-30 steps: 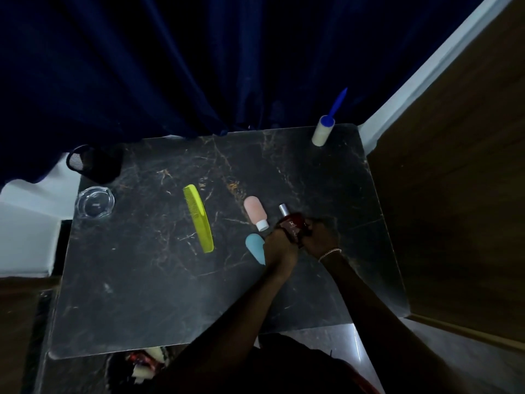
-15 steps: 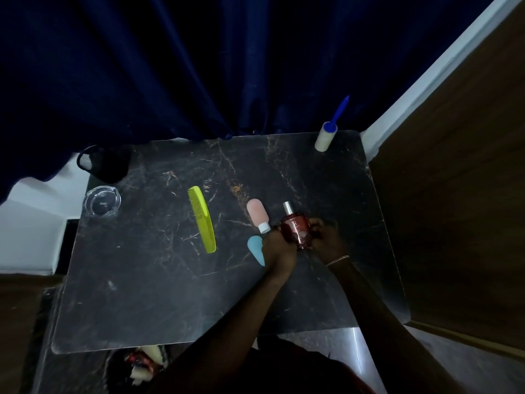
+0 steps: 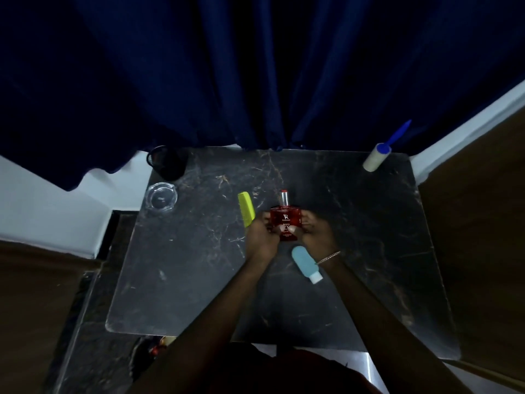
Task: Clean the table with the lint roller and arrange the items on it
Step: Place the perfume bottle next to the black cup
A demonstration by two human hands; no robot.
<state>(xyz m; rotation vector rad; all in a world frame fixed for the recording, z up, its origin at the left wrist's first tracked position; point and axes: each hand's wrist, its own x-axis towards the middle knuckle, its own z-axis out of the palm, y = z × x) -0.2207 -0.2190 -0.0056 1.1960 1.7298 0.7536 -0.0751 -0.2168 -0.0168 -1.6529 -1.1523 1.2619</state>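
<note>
Both of my hands hold a red perfume bottle (image 3: 285,218) upright above the middle of the dark marble table (image 3: 199,280). My left hand (image 3: 260,234) grips its left side and my right hand (image 3: 315,231) its right side. A yellow-green comb (image 3: 246,209) lies just left of my left hand, partly hidden by it. A light blue tube (image 3: 305,263) with a white cap lies below the bottle, between my wrists. The lint roller (image 3: 377,157), white with a blue handle, rests at the table's far right corner. The pink tube is hidden.
A clear glass ashtray (image 3: 162,197) and a black mesh cup (image 3: 167,163) sit at the table's far left corner. A dark blue curtain (image 3: 255,66) hangs behind the table. A wooden panel (image 3: 483,223) stands to the right.
The bottle has been lifted from lying on the table to upright between both hands. The view has shifted, and the pink tube is no longer visible.
</note>
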